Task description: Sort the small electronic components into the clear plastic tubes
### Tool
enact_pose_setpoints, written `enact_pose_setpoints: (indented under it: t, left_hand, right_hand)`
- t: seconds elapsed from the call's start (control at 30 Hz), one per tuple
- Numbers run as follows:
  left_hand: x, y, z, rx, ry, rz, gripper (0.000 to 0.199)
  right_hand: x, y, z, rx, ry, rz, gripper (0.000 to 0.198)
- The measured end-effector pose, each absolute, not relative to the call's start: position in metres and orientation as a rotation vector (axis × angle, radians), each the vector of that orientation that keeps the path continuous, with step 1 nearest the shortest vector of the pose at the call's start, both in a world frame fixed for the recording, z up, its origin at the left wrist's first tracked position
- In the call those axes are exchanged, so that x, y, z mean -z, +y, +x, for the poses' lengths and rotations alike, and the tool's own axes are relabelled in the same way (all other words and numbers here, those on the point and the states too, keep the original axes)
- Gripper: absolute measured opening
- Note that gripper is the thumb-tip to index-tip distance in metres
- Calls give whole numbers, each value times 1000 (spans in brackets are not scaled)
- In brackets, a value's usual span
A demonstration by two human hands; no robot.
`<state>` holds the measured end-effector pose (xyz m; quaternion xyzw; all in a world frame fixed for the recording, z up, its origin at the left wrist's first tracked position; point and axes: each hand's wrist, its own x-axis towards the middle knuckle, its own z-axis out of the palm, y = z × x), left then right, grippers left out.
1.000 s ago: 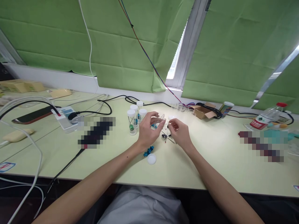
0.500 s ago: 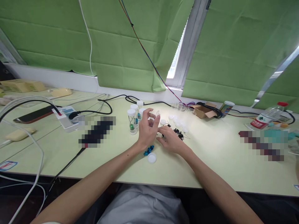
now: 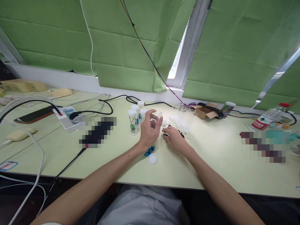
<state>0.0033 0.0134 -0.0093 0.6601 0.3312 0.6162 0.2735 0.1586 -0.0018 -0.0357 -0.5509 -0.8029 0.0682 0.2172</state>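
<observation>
Clear tube (image 3: 158, 117) over the surface (image 3: 217, 159): raised, in the left hand (image 3: 149, 131).
Forearms (image 3: 100, 178): bare, slanting inward from the two lower corners.
Left hand: upright, thumb and fingers curved together, grip around the clear tube.
Right hand (image 3: 175, 139): lower, palm down, fingers bent; from here I can't tell whether its grip has anything.
Capped tubes (image 3: 133, 123): standing just beyond the left hand.
Blue piece (image 3: 149, 151): beside a white cap (image 3: 152, 159).
Black parts (image 3: 182, 134): clustered by the right hand.
</observation>
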Motion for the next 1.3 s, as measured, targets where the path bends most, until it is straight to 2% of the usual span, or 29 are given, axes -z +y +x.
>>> enact_pose_setpoints:
  t: [0.2,0.57,0.83,1.0,1.13,1.3]
  left_hand:
    - [10,12,5,-1637,883,1811,33]
    - [11,10,7,-1620,864,1835,32]
    - [13,9,7,-1592,839,1884,31]
    - [14,10,8,-1592,835,1900,32]
    - [14,10,8,-1589,828,1906,32]
    - [14,9,8,-1580,832,1912,31]
  right_hand:
    - [31,-2,158,-300,-2144,-1478,29]
    - [39,11,175,-167,-2093,-1601,40]
    - [46,16,175,-153,-2103,-1693,23]
    - [44,17,176,-179,-2072,-1667,20]
    - [41,18,178,-140,-1972,-1655,26]
    - [40,20,182,-130,-1882,-1672,48]
